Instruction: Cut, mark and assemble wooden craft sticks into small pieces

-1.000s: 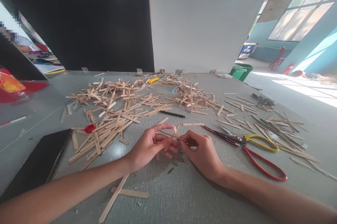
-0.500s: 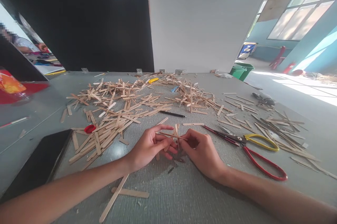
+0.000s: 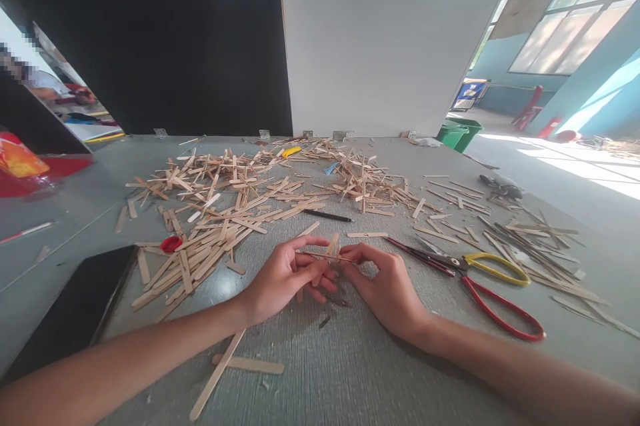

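Just above the grey table, both my hands hold a small piece made of crossed wooden craft sticks (image 3: 333, 246). My left hand (image 3: 295, 273) pinches its left end between thumb and fingers, the other fingers curled beneath. At the right end, my right hand (image 3: 380, 283) closes thumb and forefinger on the sticks; its fingertips partly hide how they join. Below my hands lie small dark scraps (image 3: 325, 321). Two loose craft sticks (image 3: 255, 365) cross near my left forearm.
A large heap of craft sticks (image 3: 210, 246) spreads beyond my hands, with a black pen (image 3: 327, 215) before it. Scissors with red and yellow handles (image 3: 493, 269) lie at right. A black phone-like slab (image 3: 75, 306) and red cap (image 3: 171, 244) are at left. Upright panels (image 3: 390, 46) stand behind.
The crossed sticks have turned between my fingers, and the upright stick now leans differently. My right fingertips have shifted slightly upward on the piece. My left hand stays nearly still.
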### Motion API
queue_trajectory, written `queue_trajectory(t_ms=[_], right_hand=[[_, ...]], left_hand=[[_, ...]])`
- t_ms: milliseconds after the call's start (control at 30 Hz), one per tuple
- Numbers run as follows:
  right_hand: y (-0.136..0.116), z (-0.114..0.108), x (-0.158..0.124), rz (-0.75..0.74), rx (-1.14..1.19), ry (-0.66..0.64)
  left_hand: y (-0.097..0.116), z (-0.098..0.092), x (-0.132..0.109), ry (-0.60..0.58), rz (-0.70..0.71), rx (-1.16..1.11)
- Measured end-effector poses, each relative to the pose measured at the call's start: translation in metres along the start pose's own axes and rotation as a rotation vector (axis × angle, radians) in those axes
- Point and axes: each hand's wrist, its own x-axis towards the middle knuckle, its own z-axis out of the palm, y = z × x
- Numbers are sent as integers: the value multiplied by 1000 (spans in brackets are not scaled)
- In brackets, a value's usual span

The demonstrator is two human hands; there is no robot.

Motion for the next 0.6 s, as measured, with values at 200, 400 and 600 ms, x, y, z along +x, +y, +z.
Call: queue_trajectory(t_ms=[200, 400, 600], right_hand=[[4, 1, -4, -148, -247, -126], [-1, 1, -9, -269, -393, -252], [-2, 2, -10, -229, -371, -233]], left_hand=[[-3, 6, -3, -49, 9, 1], [-4, 8, -6, -13, 48, 19], [0, 8, -7, 35, 81, 65]])
